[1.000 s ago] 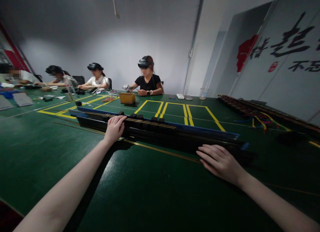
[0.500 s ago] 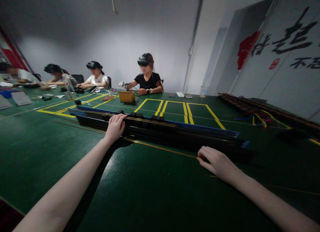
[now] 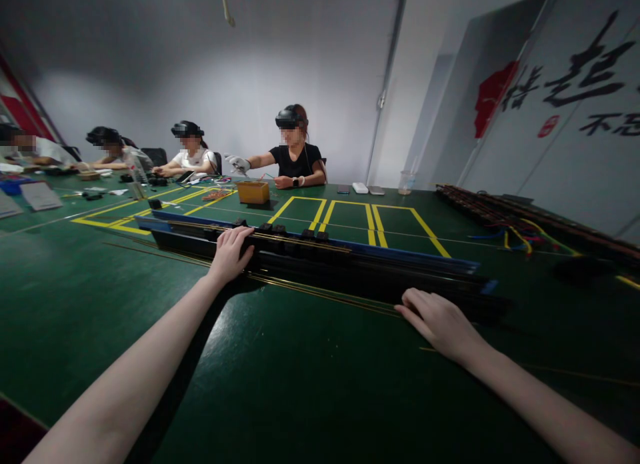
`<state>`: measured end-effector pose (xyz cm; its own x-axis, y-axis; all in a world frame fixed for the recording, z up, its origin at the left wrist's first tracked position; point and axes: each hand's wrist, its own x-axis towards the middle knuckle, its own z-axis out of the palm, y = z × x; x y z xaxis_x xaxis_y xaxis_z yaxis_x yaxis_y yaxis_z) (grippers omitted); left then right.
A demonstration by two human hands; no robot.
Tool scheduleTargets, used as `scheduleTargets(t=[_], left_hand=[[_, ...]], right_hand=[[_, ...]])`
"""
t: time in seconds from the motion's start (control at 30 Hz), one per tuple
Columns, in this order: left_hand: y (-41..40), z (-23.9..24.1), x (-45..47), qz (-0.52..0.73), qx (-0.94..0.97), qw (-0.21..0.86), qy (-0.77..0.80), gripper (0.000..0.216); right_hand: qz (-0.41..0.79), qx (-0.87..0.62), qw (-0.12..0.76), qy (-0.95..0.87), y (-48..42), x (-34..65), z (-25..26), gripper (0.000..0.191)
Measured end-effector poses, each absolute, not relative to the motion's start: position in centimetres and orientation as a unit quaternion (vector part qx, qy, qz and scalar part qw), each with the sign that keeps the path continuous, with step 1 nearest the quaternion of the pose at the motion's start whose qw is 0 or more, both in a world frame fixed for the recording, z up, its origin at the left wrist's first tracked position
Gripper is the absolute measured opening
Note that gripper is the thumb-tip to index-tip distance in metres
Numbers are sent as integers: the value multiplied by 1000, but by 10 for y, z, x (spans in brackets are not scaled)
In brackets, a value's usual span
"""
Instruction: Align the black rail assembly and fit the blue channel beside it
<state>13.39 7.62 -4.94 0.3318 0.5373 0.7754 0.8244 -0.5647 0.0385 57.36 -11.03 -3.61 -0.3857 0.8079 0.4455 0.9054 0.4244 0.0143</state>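
A long black rail [image 3: 350, 272] with blue strips behind it lies across the green table [image 3: 280, 384]. My left hand [image 3: 230, 254] rests on the rail's left part, fingers curled over its top edge by a row of small black blocks [image 3: 295, 236]. My right hand [image 3: 440, 323] lies on the table against the rail's near side, towards its right end, fingers drawn together at a thin brass-coloured rod [image 3: 325, 296] that runs along the rail's foot.
An orange box [image 3: 253, 192] stands beyond the rail near yellow floor-style markings [image 3: 370, 221]. Several people with headsets sit at the far side; one in black [image 3: 295, 159] stretches a gloved hand out. Bundled wires and rails [image 3: 500, 219] lie at right, a plastic cup [image 3: 407, 183] behind.
My right hand has drawn its spread fingers together and shifted slightly toward the rail's foot. The person in black has reached a gloved hand out to the left. My left hand has stayed put.
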Motion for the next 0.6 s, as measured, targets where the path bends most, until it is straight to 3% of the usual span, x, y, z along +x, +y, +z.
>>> scheduleTargets(t=[0.3,0.6], left_hand=[[65,-42,143,-283,-885,183,-322,87],[68,-43,140,-293,-871,189,-345,66]], right_hand=[[-202,-508,239,-803,-110,581,-41,24],[-224,-491,241,-807,-111,583,-43,24]])
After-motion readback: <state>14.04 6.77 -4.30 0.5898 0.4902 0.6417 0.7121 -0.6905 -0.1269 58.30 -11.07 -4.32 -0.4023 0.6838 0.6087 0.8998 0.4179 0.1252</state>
